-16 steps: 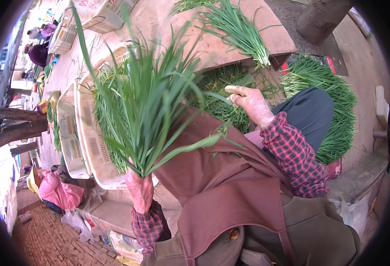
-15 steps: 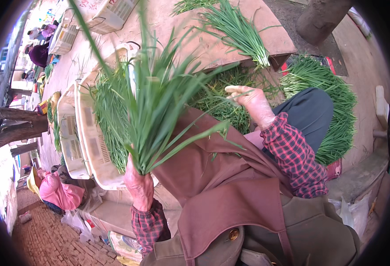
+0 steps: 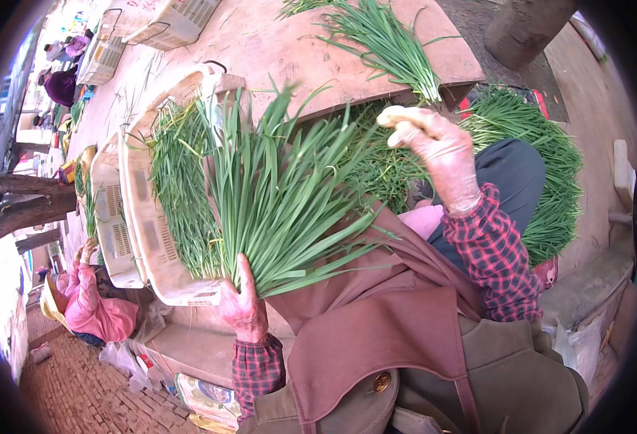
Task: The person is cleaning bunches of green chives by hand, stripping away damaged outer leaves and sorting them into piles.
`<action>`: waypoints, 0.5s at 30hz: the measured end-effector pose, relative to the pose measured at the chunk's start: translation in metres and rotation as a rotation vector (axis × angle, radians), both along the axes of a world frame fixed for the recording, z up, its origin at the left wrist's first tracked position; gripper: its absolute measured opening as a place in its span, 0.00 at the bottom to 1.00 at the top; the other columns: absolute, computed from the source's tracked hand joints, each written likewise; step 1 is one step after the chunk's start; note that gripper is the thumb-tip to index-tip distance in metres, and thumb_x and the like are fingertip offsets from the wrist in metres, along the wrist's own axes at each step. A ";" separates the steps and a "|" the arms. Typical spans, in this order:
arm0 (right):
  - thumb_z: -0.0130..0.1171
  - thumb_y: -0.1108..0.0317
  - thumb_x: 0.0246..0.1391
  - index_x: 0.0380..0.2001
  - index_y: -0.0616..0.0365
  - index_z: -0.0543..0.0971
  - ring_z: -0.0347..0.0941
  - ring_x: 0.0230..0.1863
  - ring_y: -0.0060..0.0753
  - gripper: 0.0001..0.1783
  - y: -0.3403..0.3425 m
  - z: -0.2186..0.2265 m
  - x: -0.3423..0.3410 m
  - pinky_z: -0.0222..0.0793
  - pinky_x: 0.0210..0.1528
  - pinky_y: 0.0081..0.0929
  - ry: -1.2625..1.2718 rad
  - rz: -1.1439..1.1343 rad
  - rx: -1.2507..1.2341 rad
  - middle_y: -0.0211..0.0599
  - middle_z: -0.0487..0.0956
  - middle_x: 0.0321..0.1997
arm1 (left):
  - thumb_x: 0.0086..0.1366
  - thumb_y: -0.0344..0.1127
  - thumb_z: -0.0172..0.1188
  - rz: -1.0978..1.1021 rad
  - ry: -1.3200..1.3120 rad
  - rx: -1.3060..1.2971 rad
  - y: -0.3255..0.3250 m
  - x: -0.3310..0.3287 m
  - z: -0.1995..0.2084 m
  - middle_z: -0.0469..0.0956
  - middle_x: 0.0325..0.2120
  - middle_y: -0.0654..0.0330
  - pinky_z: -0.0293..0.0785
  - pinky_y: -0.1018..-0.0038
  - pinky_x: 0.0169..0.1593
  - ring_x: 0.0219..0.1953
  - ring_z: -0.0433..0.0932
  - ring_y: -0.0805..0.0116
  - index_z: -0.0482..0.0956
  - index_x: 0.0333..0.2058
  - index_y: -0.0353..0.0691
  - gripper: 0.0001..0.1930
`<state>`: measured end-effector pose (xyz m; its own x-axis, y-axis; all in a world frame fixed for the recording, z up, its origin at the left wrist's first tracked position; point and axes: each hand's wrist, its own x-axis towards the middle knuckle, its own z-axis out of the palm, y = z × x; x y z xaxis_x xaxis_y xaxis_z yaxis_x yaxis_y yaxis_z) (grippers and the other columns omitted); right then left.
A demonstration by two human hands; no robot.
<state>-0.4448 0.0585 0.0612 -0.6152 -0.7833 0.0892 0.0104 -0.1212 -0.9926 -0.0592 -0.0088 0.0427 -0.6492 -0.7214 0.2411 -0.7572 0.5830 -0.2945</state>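
2 hands (image 3: 243, 307), 1 chive bunch (image 3: 282, 195), 3 crates (image 3: 145, 239).

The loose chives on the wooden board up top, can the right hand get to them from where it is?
Probably yes. The right hand is raised, holding nothing, just below the loose chives on the wooden board, with nothing between them. The left hand grips the bunch.

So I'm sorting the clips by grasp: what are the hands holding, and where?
The left hand grips the bunch of green chives at its base; the right hand holds nothing.
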 end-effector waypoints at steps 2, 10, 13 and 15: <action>0.58 0.74 0.59 0.45 0.60 0.81 0.74 0.31 0.18 0.11 -0.013 0.004 0.022 0.72 0.37 0.16 -0.019 0.124 -0.002 0.32 0.81 0.36 | 0.52 0.21 0.57 -0.004 -0.019 0.007 0.002 0.004 -0.002 0.65 0.25 0.58 0.66 0.67 0.26 0.24 0.69 0.60 0.74 0.59 0.52 0.33; 0.59 0.65 0.55 0.41 0.59 0.81 0.79 0.36 0.47 0.13 -0.066 -0.033 0.080 0.75 0.41 0.36 0.517 0.289 0.080 0.45 0.82 0.36 | 0.52 0.21 0.57 -0.038 -0.038 0.008 0.003 0.007 -0.001 0.69 0.31 0.54 0.71 0.65 0.31 0.28 0.72 0.57 0.73 0.59 0.52 0.33; 0.60 0.65 0.53 0.44 0.59 0.80 0.78 0.34 0.46 0.16 -0.062 -0.041 0.094 0.74 0.38 0.37 0.450 0.349 0.124 0.43 0.82 0.38 | 0.52 0.21 0.57 -0.033 -0.033 0.028 0.004 0.010 -0.004 0.71 0.33 0.52 0.72 0.66 0.31 0.29 0.74 0.56 0.74 0.59 0.52 0.33; 0.61 0.64 0.52 0.50 0.60 0.77 0.78 0.33 0.43 0.21 -0.060 -0.046 0.103 0.74 0.36 0.37 0.494 0.338 0.181 0.40 0.82 0.37 | 0.52 0.21 0.57 -0.036 -0.030 0.021 0.004 0.009 -0.005 0.72 0.35 0.51 0.73 0.66 0.32 0.29 0.75 0.56 0.74 0.59 0.51 0.33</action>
